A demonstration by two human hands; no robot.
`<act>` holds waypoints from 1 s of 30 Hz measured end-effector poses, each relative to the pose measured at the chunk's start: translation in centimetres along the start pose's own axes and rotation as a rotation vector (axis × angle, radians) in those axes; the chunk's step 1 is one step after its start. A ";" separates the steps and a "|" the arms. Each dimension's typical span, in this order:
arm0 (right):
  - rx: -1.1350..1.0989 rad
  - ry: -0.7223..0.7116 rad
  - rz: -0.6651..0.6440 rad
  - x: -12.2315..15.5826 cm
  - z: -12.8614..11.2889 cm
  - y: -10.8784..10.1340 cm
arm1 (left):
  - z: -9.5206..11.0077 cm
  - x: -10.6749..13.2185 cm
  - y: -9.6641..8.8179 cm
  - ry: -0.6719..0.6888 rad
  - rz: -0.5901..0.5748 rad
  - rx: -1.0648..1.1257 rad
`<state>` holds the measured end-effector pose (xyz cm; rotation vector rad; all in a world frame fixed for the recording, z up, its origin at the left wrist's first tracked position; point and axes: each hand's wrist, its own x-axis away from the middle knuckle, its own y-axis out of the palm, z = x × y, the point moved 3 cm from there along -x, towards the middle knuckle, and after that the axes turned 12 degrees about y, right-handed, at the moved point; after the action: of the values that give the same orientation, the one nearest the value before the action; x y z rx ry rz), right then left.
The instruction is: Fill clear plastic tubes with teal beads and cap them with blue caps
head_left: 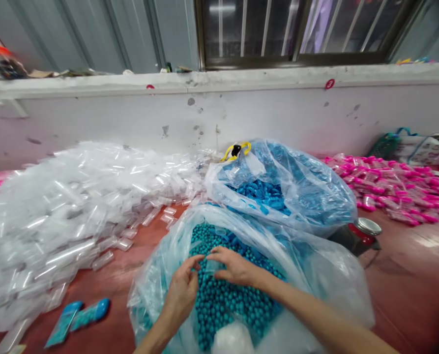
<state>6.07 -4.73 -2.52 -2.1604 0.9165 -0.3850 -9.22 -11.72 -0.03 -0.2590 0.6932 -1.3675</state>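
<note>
Two clear bags are counted: one of teal beads (219,300), one of blue caps (274,189). Two filled blue tubes (77,317) are noted. One metal-lidded jar (365,231) is recorded. Clear tubes (64,211) and pink tubes (392,189) are uncountable.

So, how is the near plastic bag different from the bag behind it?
The near bag lies wide open and holds round teal beads; the far bag holds darker blue, longer pieces. Both hands, left and right, rest on the near bag's beads; nothing touches the far bag. The far bag sits closer to the wall. Both are clear plastic.
</note>
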 end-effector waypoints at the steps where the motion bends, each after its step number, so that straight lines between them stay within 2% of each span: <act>1: -0.042 0.014 0.033 0.6 0.2 -0.8 | 0.4 -0.2 0.3 0.012 -0.051 0.001; 4: -0.043 0.153 0.199 2.2 0.8 -2.8 | 1.2 -0.7 1.0 0.145 -0.195 -0.127; 6: 0.047 0.264 0.276 3.3 0.8 -3.2 | 0.9 -0.8 1.6 0.214 -0.292 -0.252; 8: 0.156 0.317 0.270 4.0 0.1 -2.5 | 0.0 -0.7 2.1 0.245 -0.378 -0.389; 11: 0.311 0.280 0.167 3.8 -1.2 -0.1 | -2.3 -0.8 2.5 0.301 -0.487 -0.553; 15: 0.397 0.249 0.114 2.0 -1.4 2.3 | -4.7 -1.7 2.6 0.389 -0.611 -0.553; 17: 0.361 0.282 0.125 1.4 -0.7 2.6 | -5.4 -2.0 2.8 0.396 -0.613 -0.565; 20: 0.193 0.298 0.178 1.3 0.7 2.5 | -5.9 -1.8 3.8 0.430 -0.581 -0.637; 23: 0.009 0.283 0.263 1.8 2.1 2.3 | -5.7 -1.3 5.4 0.513 -0.541 -0.675; 26: -0.078 0.263 0.314 2.1 2.9 2.2 | -5.4 -1.1 6.6 0.554 -0.507 -0.667; 30: -0.137 0.239 0.374 1.9 3.3 2.1 | -5.8 -0.9 6.3 0.635 -0.358 -0.745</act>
<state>8.11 -5.37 -6.38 -2.0313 1.4902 -0.4071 -7.58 -8.26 -7.72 -0.5668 1.7570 -1.4866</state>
